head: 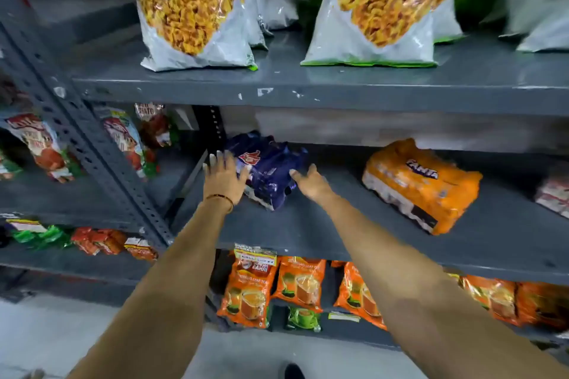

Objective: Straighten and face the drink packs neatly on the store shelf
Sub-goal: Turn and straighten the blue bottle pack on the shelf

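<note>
A dark blue drink pack (271, 169) lies skewed at the left end of the grey middle shelf (308, 234). My left hand (224, 177) rests flat against its left side, fingers spread. My right hand (309, 183) touches its right front corner with fingers apart; neither hand closes around it. An orange Fanta drink pack (421, 184) lies tilted further right on the same shelf, apart from both hands. The edge of a red-and-white pack (554, 197) shows at the far right.
Large snack bags (197, 9) stand on the shelf above. Orange tea packets (252, 289) hang below the middle shelf. A perforated grey upright (92, 148) stands left, with chip bags (40, 144) beyond it. Bare shelf lies between the two drink packs.
</note>
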Motion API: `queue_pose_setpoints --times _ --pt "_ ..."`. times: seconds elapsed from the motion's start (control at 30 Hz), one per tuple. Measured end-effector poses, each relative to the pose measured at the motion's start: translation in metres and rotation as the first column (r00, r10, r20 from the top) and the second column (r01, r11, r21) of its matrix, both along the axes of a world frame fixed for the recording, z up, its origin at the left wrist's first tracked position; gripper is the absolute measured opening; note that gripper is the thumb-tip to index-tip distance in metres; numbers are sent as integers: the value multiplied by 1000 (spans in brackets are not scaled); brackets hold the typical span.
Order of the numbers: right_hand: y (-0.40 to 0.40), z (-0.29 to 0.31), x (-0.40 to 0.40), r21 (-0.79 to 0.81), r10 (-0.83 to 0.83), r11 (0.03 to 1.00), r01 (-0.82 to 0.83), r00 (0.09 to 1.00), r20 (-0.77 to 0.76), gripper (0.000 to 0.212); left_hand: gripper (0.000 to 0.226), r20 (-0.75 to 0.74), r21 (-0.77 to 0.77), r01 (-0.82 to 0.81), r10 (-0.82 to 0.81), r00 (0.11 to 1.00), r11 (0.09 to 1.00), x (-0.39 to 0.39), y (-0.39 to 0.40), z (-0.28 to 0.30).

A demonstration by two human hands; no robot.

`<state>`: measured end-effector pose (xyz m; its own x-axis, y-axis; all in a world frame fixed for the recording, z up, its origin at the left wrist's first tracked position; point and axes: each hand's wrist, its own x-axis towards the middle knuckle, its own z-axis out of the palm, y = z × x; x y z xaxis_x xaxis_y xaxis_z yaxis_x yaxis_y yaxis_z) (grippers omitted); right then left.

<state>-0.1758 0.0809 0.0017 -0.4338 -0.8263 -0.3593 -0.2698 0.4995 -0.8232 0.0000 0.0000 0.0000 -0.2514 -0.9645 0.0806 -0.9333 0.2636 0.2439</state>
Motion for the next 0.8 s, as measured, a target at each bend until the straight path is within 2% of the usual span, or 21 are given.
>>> queue_pose_setpoints --times 0.1,0.13,0.2,0.43,0.5,0.7,0.8 --pt "-36 5 1 143 -65 990 14 929 363 74 75 -166 167 -85 113 980 982 -3 -47 2" --pt "-48 4 0 155 -92 988 26 896 434 70 77 -215 219 -82 130 968 972 -4 -60 6" --pt "-60 5 -1 178 -118 983 36 874 472 64 78 -245 292 -45 120 962 955 -7 -81 10" --pt "-81 1 -4 220 -143 975 43 876 461 63 85 -214 499 99 12 977 861 -13 -139 12" --pt "-84 -3 -4 218 -172 973 76 869 464 61 79 -223 483 122 -13 975 867 -16 -147 9" --pt "-74 5 6 106 -229 973 205 911 342 55 68 -331 427 55 100 938 903 -2 -149 2" --pt "-63 13 17 13 -234 972 236 956 178 72 69 -401 357 69 87 912 932 12 -132 2"
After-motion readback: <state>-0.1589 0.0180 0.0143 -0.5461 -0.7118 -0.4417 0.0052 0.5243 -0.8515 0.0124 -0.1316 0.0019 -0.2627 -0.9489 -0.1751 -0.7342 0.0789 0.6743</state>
